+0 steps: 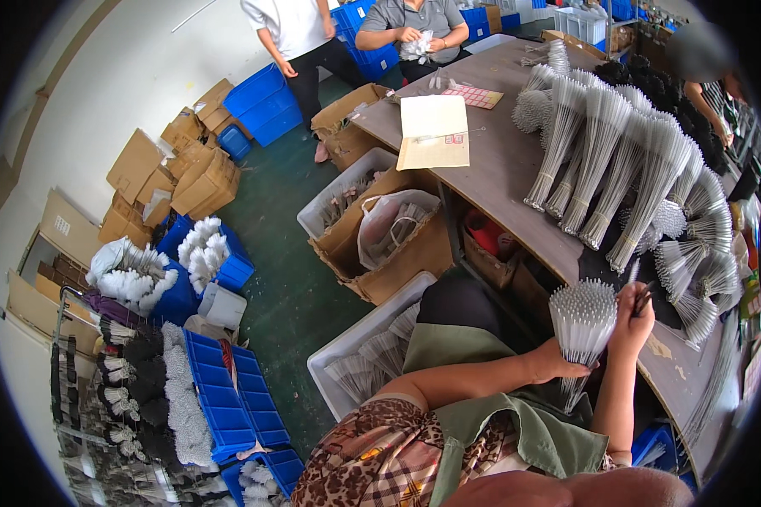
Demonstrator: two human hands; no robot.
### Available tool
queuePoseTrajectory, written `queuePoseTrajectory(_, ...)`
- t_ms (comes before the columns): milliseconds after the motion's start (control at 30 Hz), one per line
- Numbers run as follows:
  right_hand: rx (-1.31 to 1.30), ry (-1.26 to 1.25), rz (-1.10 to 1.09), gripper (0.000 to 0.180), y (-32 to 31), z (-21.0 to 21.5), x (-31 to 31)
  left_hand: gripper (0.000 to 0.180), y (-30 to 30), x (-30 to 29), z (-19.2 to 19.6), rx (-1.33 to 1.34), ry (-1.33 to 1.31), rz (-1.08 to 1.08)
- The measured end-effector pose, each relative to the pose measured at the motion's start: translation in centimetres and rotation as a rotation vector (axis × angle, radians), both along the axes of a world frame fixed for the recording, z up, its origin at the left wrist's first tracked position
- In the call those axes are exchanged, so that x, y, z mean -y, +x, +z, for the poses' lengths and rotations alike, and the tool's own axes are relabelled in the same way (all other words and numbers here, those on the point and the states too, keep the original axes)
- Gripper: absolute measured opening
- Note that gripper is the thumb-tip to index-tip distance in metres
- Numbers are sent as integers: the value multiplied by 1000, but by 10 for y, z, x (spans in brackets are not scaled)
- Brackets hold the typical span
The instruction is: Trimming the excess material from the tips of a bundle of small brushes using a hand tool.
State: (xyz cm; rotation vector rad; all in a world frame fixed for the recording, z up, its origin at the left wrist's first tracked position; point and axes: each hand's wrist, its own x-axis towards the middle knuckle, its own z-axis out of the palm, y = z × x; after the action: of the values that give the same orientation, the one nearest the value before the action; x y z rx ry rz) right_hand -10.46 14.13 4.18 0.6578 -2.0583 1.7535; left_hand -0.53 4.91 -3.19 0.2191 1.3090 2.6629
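My left hand (556,362) is closed round a bundle of thin wire brushes (583,317). Their pale bristle heads point up in a round cluster, and the wire stems taper down below my grip. Just right of the bundle, my right hand (631,325) is closed with its fingers pinched together. A slim pale brush (634,270) sticks up from these fingers, and a small dark object (643,297) shows there too; its kind is too small to make out. Both hands are held at the table's near edge.
More tied brush bundles (596,152) lie on the brown table (499,160), beside an open notebook (433,131). Left of my knees stand a white bin (321,359) of brushes and cardboard boxes (372,287). Blue crates (220,389) line the left. Two people (414,34) are beyond, another at right.
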Motion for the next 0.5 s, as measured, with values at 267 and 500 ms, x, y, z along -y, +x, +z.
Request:
queuePoseTrajectory(267, 141, -355, 48, 18, -21, 41, 22, 41, -4, -1, -2, -48, -48, 32)
queuePoseTrajectory(500, 238, -217, 272, 9, 7, -22, -9, 47, -8, 6, -15, 80, 129, 201)
